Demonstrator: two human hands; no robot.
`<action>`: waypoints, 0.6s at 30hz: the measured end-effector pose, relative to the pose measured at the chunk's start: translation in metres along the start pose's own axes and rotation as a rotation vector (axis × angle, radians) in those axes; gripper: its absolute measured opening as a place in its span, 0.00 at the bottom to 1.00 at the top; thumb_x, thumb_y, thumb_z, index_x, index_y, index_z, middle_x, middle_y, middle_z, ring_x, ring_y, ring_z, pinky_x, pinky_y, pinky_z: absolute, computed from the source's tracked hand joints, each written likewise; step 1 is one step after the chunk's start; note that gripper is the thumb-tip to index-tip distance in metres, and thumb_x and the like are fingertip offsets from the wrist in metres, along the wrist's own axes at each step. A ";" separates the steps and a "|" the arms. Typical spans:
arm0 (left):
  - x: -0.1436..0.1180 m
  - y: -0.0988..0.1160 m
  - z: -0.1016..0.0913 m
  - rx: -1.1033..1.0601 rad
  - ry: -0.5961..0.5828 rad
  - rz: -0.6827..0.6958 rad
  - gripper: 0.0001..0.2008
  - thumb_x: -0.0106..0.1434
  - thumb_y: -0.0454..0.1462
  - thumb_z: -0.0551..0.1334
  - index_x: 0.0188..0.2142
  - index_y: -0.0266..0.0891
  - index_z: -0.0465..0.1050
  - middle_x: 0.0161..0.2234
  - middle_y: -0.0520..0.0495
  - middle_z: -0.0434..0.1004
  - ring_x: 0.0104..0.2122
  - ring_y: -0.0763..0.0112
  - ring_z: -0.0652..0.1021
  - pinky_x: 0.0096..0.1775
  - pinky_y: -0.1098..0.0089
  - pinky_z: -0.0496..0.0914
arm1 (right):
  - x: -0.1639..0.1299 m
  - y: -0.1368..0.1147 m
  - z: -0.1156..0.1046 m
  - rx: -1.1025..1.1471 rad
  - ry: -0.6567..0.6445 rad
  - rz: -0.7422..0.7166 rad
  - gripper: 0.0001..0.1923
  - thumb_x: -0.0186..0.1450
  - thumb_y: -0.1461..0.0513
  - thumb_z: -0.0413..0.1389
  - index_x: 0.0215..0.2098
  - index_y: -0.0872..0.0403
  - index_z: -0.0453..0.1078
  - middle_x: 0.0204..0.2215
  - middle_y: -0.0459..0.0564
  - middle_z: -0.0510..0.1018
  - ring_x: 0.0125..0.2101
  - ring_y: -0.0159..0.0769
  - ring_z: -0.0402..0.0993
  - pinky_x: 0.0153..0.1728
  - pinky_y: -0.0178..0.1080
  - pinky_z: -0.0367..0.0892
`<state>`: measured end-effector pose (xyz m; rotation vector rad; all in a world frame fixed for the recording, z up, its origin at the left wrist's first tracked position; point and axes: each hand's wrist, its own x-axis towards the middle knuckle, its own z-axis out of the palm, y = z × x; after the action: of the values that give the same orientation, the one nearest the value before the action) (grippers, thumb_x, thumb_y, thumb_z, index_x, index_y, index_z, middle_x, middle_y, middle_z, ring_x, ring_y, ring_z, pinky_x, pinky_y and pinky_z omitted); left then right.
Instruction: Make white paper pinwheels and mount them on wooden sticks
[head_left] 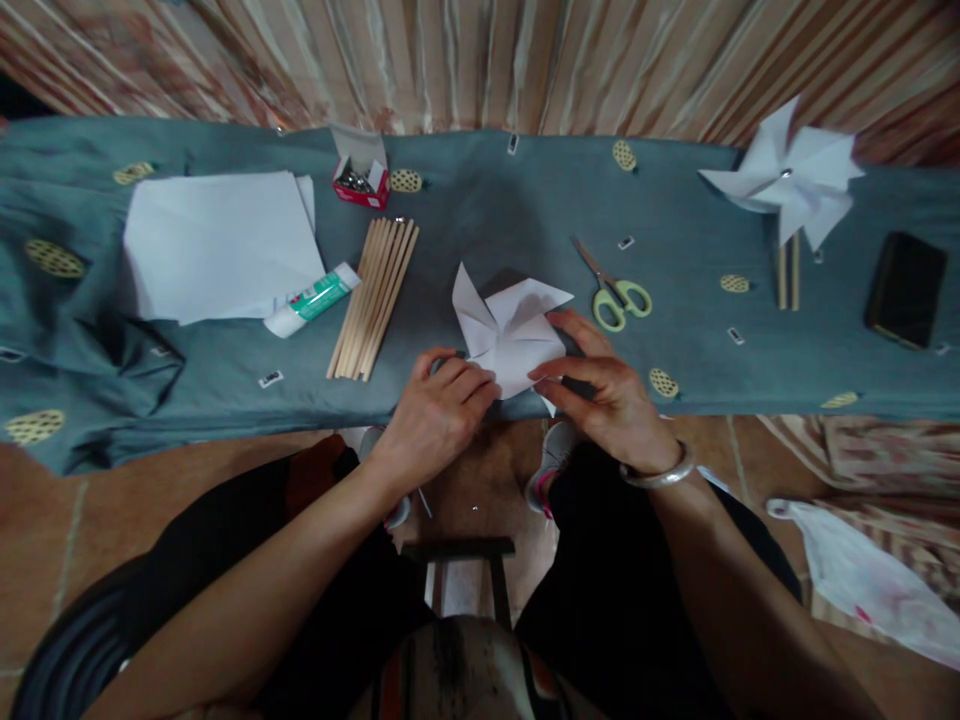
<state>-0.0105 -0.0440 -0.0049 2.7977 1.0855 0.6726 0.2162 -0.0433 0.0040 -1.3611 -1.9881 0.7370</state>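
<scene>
A folded white paper pinwheel point(517, 345) lies at the front edge of the cloth-covered table, its pointed blades standing up at the back. My left hand point(446, 400) is closed at its near left side, fingertips pressed on the paper. With thumb and fingers, my right hand point(611, 385) grips the right side, and a small paper corner pokes out below. Green-handled scissors point(619, 298) rest just beyond my right hand. To the left, a bundle of wooden sticks point(373, 300) lies beside a white and green glue tube point(313, 300).
A stack of white paper point(221, 245) covers the left side. Behind the sticks stands an open red box point(362, 185) of small metal pieces. At the far right are finished pinwheels point(817, 175) on sticks and a black phone-like object point(906, 288). A pleated curtain point(480, 65) hangs behind.
</scene>
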 end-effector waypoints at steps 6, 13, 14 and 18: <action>0.001 0.004 0.000 0.004 -0.001 0.005 0.09 0.67 0.32 0.57 0.42 0.37 0.75 0.42 0.45 0.80 0.41 0.63 0.76 0.51 0.55 0.66 | 0.009 0.001 0.014 -0.128 0.106 -0.006 0.08 0.65 0.58 0.56 0.35 0.51 0.76 0.60 0.51 0.69 0.65 0.48 0.57 0.63 0.56 0.56; 0.002 0.005 0.000 0.004 -0.002 -0.010 0.09 0.67 0.32 0.57 0.43 0.35 0.74 0.39 0.44 0.81 0.40 0.62 0.76 0.51 0.54 0.66 | 0.013 0.000 0.028 -0.314 0.199 -0.002 0.10 0.65 0.56 0.55 0.33 0.51 0.75 0.61 0.51 0.67 0.65 0.52 0.56 0.60 0.58 0.60; 0.002 0.005 0.000 -0.002 0.004 -0.015 0.09 0.67 0.32 0.57 0.43 0.35 0.74 0.39 0.44 0.81 0.39 0.62 0.76 0.52 0.54 0.66 | 0.014 0.000 0.029 -0.339 0.206 -0.003 0.10 0.65 0.56 0.55 0.32 0.51 0.75 0.61 0.52 0.67 0.65 0.52 0.56 0.60 0.58 0.61; 0.002 0.005 0.001 -0.035 0.039 -0.046 0.10 0.67 0.32 0.57 0.46 0.34 0.73 0.42 0.43 0.80 0.40 0.64 0.77 0.53 0.55 0.65 | 0.014 -0.003 0.034 -0.384 0.220 -0.003 0.09 0.66 0.57 0.55 0.33 0.51 0.75 0.61 0.53 0.67 0.65 0.53 0.54 0.59 0.59 0.61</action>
<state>-0.0059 -0.0461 -0.0040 2.7322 1.1300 0.7367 0.1853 -0.0340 -0.0138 -1.5770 -2.0171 0.1932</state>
